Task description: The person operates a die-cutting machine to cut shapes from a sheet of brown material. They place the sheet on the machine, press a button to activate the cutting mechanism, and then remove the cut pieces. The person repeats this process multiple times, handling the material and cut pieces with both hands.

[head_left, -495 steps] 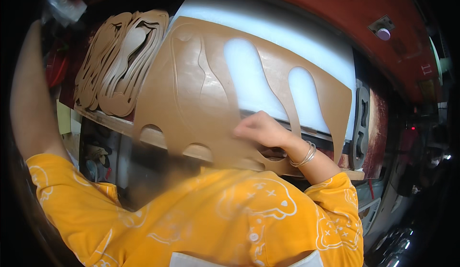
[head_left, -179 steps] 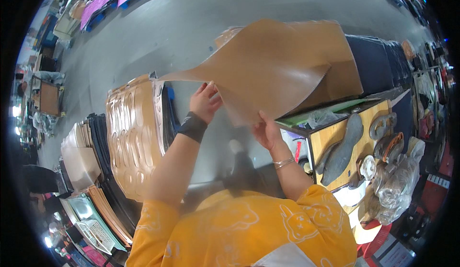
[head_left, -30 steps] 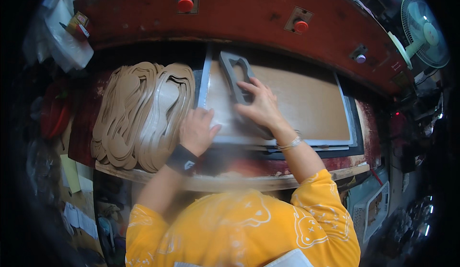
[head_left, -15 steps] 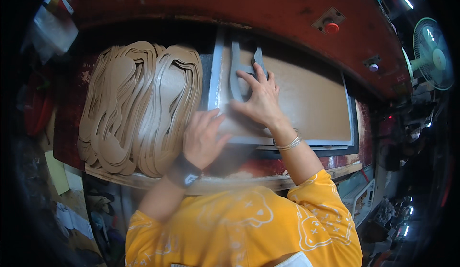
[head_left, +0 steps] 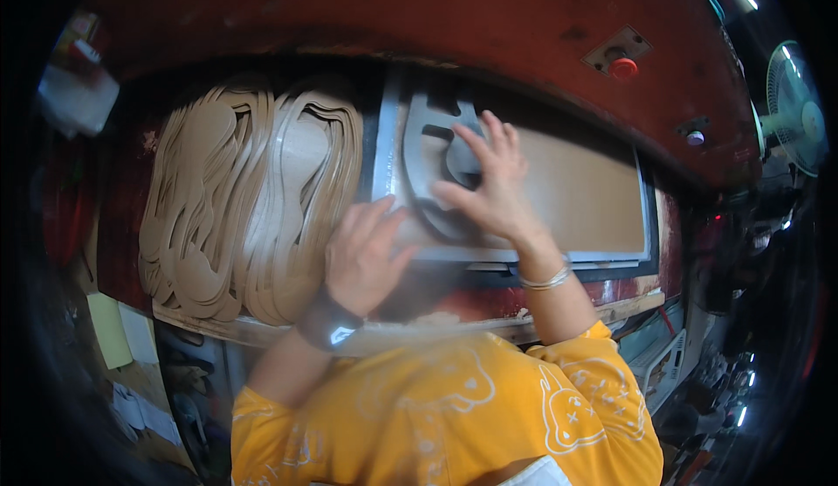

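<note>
The grey metal cutting die, shaped like a shoe sole outline, lay flat on the tan sheet at the sheet's left end, under the red press head. My right hand lay on top of it, fingers spread and pressing down, not curled around anything. My left hand rested open at the die's lower left edge, palm down on the sheet and tray edge; it was blurred, so I could not tell whether the fingertips hooked the die's rim.

I judged the work to be early on this sheet: the tan surface to the right of the die looked uncut and whole, so most of it was left to punch. The die seemed placed or nearly placed for a cut at the left end.

Just left of the tray, a thick heap of tan offcut sheets with sole-shaped holes hung over the bench edge. Red buttons sat on the press face, and a fan stood far right.
</note>
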`<state>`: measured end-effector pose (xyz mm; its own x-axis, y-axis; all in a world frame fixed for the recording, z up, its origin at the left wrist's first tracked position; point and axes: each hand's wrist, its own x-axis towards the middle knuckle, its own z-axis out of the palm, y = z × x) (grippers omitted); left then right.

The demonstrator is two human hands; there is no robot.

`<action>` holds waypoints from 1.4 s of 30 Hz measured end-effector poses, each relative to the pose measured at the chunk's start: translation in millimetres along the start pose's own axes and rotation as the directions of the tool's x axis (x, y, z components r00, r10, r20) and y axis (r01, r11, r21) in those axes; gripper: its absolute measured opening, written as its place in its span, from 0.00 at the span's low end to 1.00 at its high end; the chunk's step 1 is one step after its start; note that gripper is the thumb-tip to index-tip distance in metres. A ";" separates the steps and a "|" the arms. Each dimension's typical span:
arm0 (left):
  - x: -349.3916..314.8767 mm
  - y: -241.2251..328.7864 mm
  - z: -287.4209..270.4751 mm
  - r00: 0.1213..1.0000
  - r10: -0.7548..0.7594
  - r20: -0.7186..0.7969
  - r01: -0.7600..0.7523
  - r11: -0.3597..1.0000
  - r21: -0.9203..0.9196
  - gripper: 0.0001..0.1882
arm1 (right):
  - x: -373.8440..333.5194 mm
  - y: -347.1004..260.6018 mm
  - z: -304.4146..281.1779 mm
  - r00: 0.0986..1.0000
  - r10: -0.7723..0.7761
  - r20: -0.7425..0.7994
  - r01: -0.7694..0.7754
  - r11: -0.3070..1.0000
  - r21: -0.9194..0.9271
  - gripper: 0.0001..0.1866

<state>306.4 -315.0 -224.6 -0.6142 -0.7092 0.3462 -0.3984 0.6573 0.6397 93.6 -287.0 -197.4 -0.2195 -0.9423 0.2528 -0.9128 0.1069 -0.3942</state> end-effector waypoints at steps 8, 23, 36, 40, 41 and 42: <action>-60.5 30.9 17.7 0.982 -0.010 0.188 0.068 0.950 -0.305 0.13 | -41.1 207.6 -92.7 0.628 0.190 -0.755 -0.228 0.972 0.055 0.33; -83.1 29.1 59.4 0.995 -0.019 -0.099 0.033 0.990 0.139 0.07 | -102.6 267.1 -169.1 0.433 0.633 -0.642 0.140 0.657 0.741 0.45; -84.6 26.4 63.1 0.994 -0.037 -0.107 0.059 0.976 0.210 0.12 | -206.6 87.4 -44.5 0.974 -0.146 0.172 0.137 0.989 0.062 0.21; -84.7 25.3 63.5 0.995 -0.046 -0.086 0.064 0.975 0.215 0.12 | -212.4 79.9 -45.2 0.981 -0.124 0.146 0.123 0.992 0.020 0.23; -83.8 25.1 64.0 0.995 -0.047 -0.086 0.065 0.974 0.218 0.13 | -213.3 78.6 -45.2 0.981 -0.137 0.139 0.133 0.990 0.040 0.23; -83.7 25.6 64.2 0.996 -0.042 -0.077 0.059 0.972 0.228 0.12 | -214.3 76.4 -45.1 0.982 -0.135 0.130 0.129 0.990 0.055 0.23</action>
<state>303.8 -222.4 -281.3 -0.5427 -0.7537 0.3708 -0.5785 0.6554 0.4855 55.4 -62.6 -241.8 -0.0475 -0.9812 0.1871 -0.9132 -0.0332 -0.4061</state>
